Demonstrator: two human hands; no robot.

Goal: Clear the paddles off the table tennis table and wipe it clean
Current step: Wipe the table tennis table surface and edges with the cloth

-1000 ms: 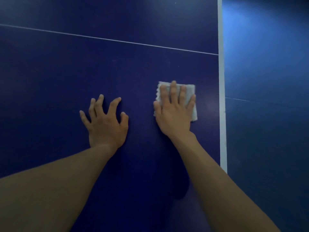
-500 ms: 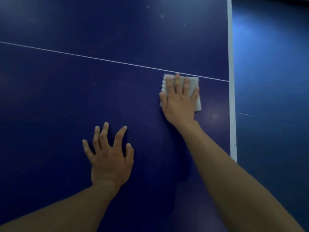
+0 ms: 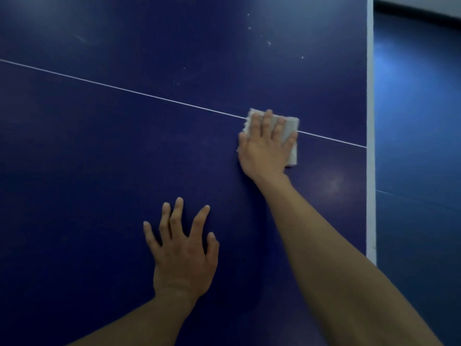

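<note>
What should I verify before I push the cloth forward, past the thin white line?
1. Right hand presses flat on the cloth: ok.
2. Cloth lies flat on the table, across the thin white line: ok.
3. Left hand rests on the table with fingers spread, apart from the cloth: ok.
4. Surface beyond the line is clean: not ok, white specks remain.
5. Paddles are gone: none in view; rest of the table, cannot tell.
6. Underside of the cloth is clean: cannot tell.
</note>
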